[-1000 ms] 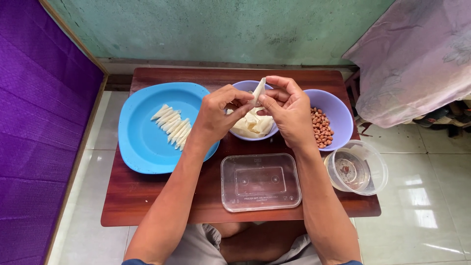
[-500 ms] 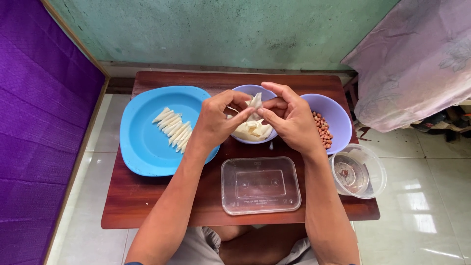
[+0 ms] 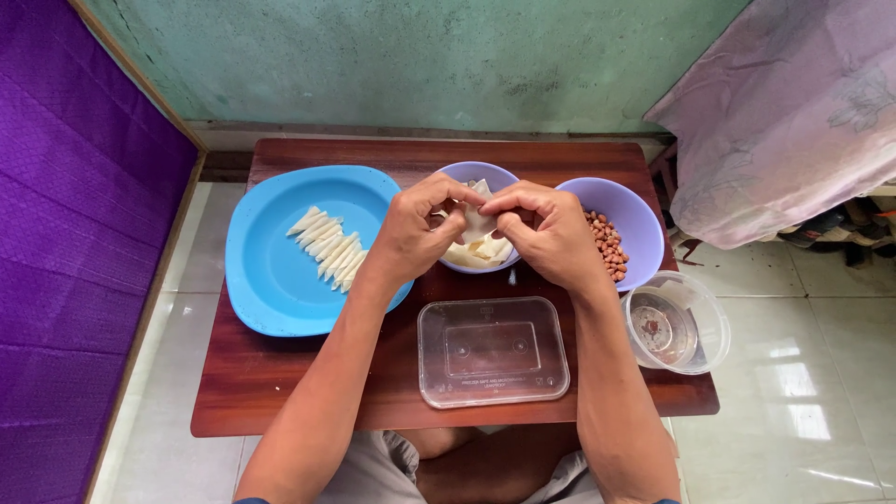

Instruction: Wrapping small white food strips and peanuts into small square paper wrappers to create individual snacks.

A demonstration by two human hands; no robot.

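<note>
Both hands work over the middle purple bowl [image 3: 467, 257] at table centre. Left hand [image 3: 415, 233] and right hand [image 3: 551, 233] each pinch one pale wrapper sheet [image 3: 478, 222] between fingertips, folding it. Finished rolls [image 3: 327, 247] line the blue plate [image 3: 280, 299] at 9 o'clock; peanut bowl [image 3: 635, 219] at 3 o'clock, within reach.

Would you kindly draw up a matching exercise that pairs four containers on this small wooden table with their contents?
Containers:
1. Big blue plastic plate
2. Right-hand purple bowl
3. Round clear plastic tub
4. Rectangular clear plastic box

Contents:
A. a little water
B. a row of pale folded wrappers
C. nothing
D. brown peanuts

Pairs: 1-B, 2-D, 3-A, 4-C
</note>
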